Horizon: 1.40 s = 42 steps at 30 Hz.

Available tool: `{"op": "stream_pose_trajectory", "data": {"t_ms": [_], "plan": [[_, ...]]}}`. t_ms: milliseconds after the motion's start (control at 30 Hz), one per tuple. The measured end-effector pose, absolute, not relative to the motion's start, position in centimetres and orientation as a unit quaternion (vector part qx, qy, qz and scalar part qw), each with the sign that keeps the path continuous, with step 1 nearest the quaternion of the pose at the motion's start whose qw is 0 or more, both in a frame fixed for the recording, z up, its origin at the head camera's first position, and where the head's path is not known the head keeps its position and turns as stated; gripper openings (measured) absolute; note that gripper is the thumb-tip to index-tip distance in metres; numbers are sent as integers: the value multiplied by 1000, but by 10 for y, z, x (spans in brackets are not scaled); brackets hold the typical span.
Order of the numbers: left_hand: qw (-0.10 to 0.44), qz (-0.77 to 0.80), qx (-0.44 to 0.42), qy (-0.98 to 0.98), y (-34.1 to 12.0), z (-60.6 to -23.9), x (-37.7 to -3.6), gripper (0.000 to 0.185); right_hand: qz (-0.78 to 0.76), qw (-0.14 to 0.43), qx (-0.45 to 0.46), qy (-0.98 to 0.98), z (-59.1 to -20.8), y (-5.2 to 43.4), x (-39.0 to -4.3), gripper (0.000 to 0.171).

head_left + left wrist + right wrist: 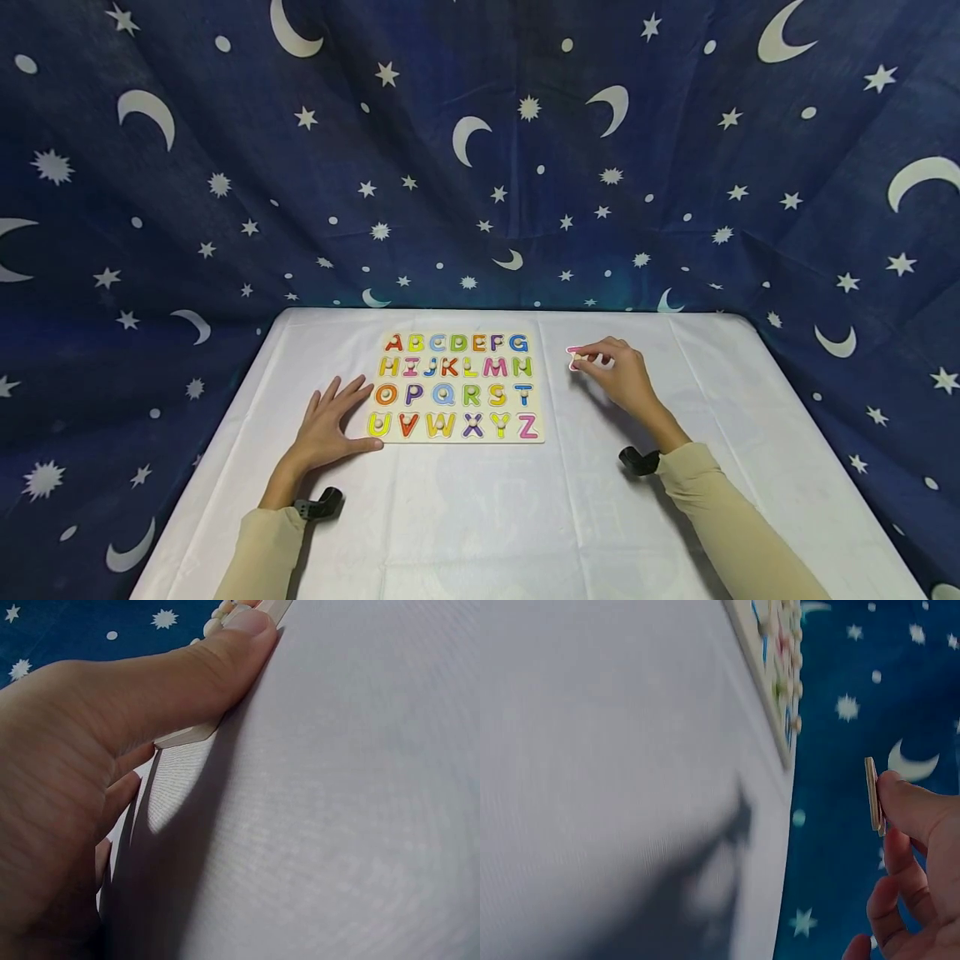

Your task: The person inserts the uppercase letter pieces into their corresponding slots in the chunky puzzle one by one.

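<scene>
Left hand [330, 425] lies spread beside the alphabet board [457, 387]; right hand [618, 375] pinches a pink piece [575, 358], edge-on in the wrist view.

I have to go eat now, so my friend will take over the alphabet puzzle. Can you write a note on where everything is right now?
Left hand: open, flat on the white tablecloth, thumb against the lower left corner of the alphabet puzzle board.
Right hand: pinches a pink letter piece, held to the right of the board; the right wrist view shows it lifted off the cloth.
Done: the rows A to Z look filled from the head view.
Left: which letter the pink piece is, or which slot it belongs to, cannot be told from here. Check before placing.
</scene>
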<state>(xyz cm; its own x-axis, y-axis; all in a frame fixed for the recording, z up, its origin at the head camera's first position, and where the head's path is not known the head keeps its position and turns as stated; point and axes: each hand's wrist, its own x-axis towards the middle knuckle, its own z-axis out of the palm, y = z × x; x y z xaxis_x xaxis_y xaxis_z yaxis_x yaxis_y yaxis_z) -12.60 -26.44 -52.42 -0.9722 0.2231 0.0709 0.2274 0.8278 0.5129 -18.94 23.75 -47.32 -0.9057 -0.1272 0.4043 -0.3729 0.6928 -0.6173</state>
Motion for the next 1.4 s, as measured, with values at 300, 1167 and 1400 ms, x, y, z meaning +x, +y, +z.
{"op": "stream_pose_trajectory", "data": {"t_ms": [300, 1167, 1400], "plan": [[6, -275, -123, -954, -263, -523, -127, 103, 401, 124, 146, -896, -481, 205, -164, 23], [3, -279, -119, -953, -265, -524, -126, 103, 403, 64, 140, -902, -511, 163, -118, 14], [4, -275, -121, -954, -265, -523, -125, 103, 374, 68, 138, -915, -511, 159, -118, 13]]}}
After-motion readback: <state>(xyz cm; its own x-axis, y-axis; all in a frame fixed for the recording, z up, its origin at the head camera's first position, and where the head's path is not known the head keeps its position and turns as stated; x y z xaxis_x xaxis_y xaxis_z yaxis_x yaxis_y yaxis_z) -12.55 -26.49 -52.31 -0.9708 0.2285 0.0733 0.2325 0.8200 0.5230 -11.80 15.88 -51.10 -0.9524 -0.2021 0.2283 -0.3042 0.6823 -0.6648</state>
